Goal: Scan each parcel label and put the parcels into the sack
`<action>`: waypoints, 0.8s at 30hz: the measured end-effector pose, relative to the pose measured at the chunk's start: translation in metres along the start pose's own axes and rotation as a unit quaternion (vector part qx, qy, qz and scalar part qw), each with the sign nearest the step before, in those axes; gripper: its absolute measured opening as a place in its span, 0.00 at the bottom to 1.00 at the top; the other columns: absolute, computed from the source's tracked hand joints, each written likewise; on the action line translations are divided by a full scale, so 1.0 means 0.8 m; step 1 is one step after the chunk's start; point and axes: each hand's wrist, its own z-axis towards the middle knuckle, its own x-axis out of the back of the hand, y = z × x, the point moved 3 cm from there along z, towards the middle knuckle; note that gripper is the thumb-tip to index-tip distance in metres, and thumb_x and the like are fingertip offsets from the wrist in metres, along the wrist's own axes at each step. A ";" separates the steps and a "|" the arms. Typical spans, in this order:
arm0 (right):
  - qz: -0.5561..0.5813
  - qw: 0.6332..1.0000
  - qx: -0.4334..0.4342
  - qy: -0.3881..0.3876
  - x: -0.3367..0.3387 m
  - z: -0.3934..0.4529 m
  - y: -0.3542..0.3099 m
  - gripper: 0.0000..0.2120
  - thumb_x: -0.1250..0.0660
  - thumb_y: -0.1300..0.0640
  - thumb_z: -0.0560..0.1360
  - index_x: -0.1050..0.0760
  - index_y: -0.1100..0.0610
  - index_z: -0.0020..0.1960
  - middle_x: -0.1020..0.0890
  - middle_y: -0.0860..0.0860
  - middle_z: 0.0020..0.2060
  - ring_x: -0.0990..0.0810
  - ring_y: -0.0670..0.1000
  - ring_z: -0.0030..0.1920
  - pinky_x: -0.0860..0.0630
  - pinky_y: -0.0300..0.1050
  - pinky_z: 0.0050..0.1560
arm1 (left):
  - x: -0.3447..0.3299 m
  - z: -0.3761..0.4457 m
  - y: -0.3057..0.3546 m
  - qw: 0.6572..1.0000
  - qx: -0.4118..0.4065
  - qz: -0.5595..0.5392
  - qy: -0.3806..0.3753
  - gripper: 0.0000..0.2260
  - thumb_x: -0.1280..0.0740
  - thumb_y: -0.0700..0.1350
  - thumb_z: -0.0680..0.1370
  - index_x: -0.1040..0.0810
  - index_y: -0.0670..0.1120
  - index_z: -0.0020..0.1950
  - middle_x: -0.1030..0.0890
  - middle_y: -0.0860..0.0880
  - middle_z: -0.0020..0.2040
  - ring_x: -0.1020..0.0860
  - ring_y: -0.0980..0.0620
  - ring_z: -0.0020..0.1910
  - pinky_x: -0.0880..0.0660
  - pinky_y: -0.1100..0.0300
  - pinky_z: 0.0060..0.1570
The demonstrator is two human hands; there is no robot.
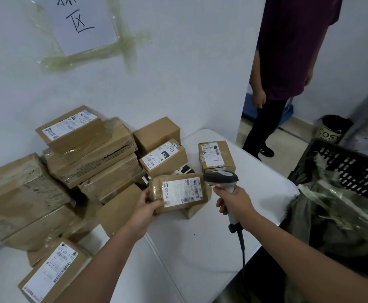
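The plain white wall has a white paper sign with black writing stuck on with yellowed tape. A white table with round corners stands against it. Past the wall edge, the pale tiled floor holds a small dark bin.

Both bare forearms reach forward from the lower edge of the view, angled slightly toward each other. The left hand is turned palm-up and inward, its thumb lying over the top near corner of a small brown tape-wrapped cardboard parcel with a white label, fingers curled beneath it. The right hand is closed in a fist round the pale grip of a grey handheld barcode scanner, wrist straight, knuckles facing left, index finger raised toward the head.
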 end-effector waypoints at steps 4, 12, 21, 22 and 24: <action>-0.007 0.999 0.013 -0.052 0.020 -0.019 -0.008 0.12 0.30 0.51 0.76 0.22 0.61 0.43 0.18 0.55 0.29 0.22 0.51 0.26 0.26 0.43 0.31 | -0.021 -0.009 0.012 0.998 -0.043 0.039 -0.016 0.32 0.26 0.32 0.72 0.32 0.54 0.71 0.19 0.48 0.57 0.20 0.47 0.56 0.23 0.47 0.56; 0.035 0.997 -0.005 -0.062 0.086 -0.038 -0.003 0.10 0.30 0.54 0.75 0.21 0.61 0.48 0.20 0.55 0.27 0.25 0.51 0.24 0.28 0.42 0.28 | -0.088 -0.028 0.025 0.997 -0.073 0.025 -0.016 0.36 0.25 0.34 0.72 0.36 0.49 0.75 0.19 0.47 0.59 0.20 0.47 0.60 0.24 0.51 0.61; 0.046 0.997 0.006 -0.066 0.138 -0.051 -0.001 0.10 0.30 0.54 0.76 0.21 0.62 0.48 0.21 0.55 0.26 0.27 0.50 0.23 0.30 0.40 0.26 | -0.141 -0.048 0.028 0.996 -0.086 0.023 -0.009 0.35 0.27 0.32 0.73 0.37 0.48 0.76 0.18 0.48 0.56 0.18 0.50 0.55 0.21 0.64 0.46; 0.046 0.997 0.009 -0.066 0.141 -0.052 -0.002 0.09 0.30 0.54 0.76 0.21 0.61 0.48 0.21 0.55 0.26 0.27 0.50 0.23 0.30 0.40 0.26 | -0.144 -0.048 0.029 0.996 -0.087 0.026 -0.008 0.35 0.27 0.32 0.73 0.37 0.48 0.76 0.18 0.49 0.56 0.19 0.50 0.55 0.21 0.64 0.46; 0.044 0.997 0.013 -0.063 0.145 -0.054 -0.002 0.09 0.30 0.54 0.76 0.21 0.61 0.48 0.21 0.54 0.26 0.27 0.49 0.23 0.30 0.40 0.26 | -0.148 -0.048 0.030 0.996 -0.088 0.032 -0.007 0.35 0.26 0.33 0.73 0.37 0.48 0.76 0.19 0.48 0.56 0.19 0.50 0.55 0.21 0.64 0.45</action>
